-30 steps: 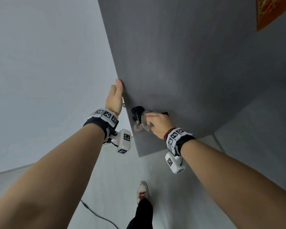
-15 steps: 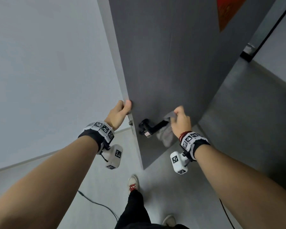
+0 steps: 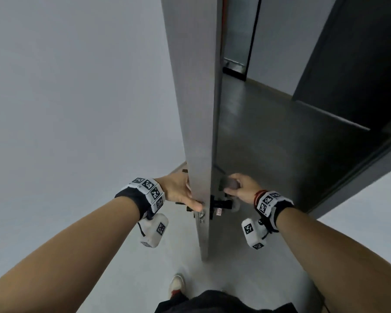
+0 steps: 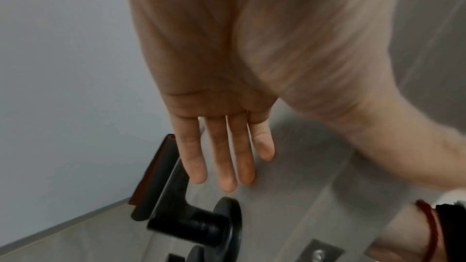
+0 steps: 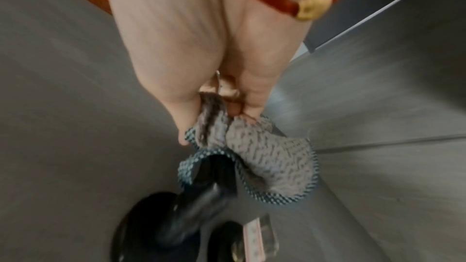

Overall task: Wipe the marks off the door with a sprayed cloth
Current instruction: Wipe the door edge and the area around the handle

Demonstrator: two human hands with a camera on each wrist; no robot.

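The grey door (image 3: 194, 109) stands edge-on in front of me. My left hand (image 3: 181, 193) lies flat on its left face with straight fingers (image 4: 221, 156), just above the black lever handle (image 4: 191, 222), and the thumb reaches across the door's edge. On the other face, my right hand (image 3: 242, 188) grips a grey knitted cloth (image 3: 228, 184). The wrist view shows the cloth (image 5: 264, 156) bunched in the curled fingers and draped over the outer end of that side's black handle (image 5: 201, 206). No marks can be made out on the door.
A pale wall (image 3: 66, 109) runs close along the left. Right of the door lie a grey floor (image 3: 269, 143) and a dark door frame (image 3: 348, 64). A small tag (image 3: 218, 213) hangs by the handle. My shoe (image 3: 177, 285) stands just before the door's bottom corner.
The door has swung round from showing its broad face to standing edge-on. My left hand has gone from its edge to flat on the left face. The right hand keeps the cloth at the handle.
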